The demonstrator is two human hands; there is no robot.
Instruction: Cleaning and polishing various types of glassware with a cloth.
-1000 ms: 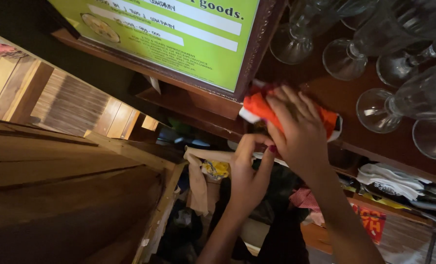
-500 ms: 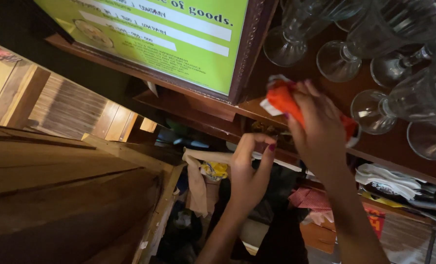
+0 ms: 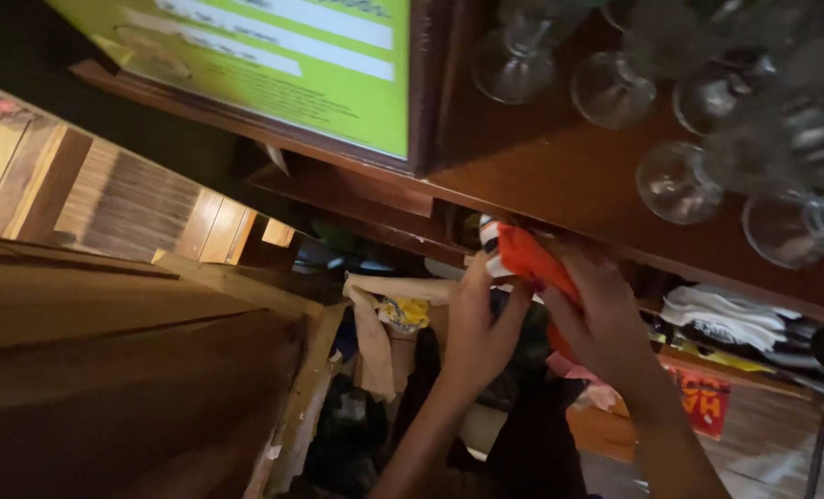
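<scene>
1. Both hands meet on an orange and white packet (image 3: 523, 261), held right at the front edge of a dark wooden shelf (image 3: 560, 199), just under its lip.
2. The right hand (image 3: 606, 319) wraps the packet from the right, fingers curled over its orange part, so its grip is closed on the packet.
3. The left hand (image 3: 481, 328) comes up from below, its fingertips pinching the packet's near left end; this grip is also closed on it. Two hands on one soft packet look like steadying it at the narrow gap.
4. Above the shelf edge stand glasses (image 3: 680, 180), close together, leaving little room upward or to the right.
5. To the left a green framed sign (image 3: 310, 65) boxes in that side.
6. Below the hands lies a cluttered lower space with a beige cloth (image 3: 375, 319) and folded white cloths (image 3: 735, 319) to the right; open room is mostly toward the near side, by the wooden tabletop (image 3: 107, 370).
</scene>
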